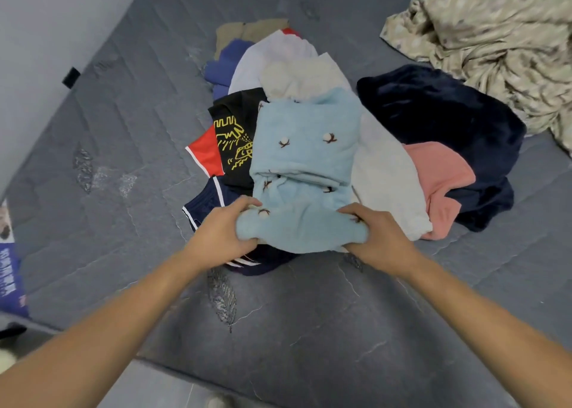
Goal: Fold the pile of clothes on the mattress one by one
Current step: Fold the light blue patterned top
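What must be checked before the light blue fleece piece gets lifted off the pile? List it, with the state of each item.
1. Left hand grips the near edge of the light blue garment: ok.
2. Right hand grips the same edge on the other side: ok.
3. Garment lies on top of the pile, nothing over it: ok.
4. Garment free of the black printed shirt and white garment beside it: cannot tell, the edges overlap.
5. Bare mattress in front of the pile for laying it flat: ok.
6. Garment spread flat: not ok, it is bunched and creased across the middle.
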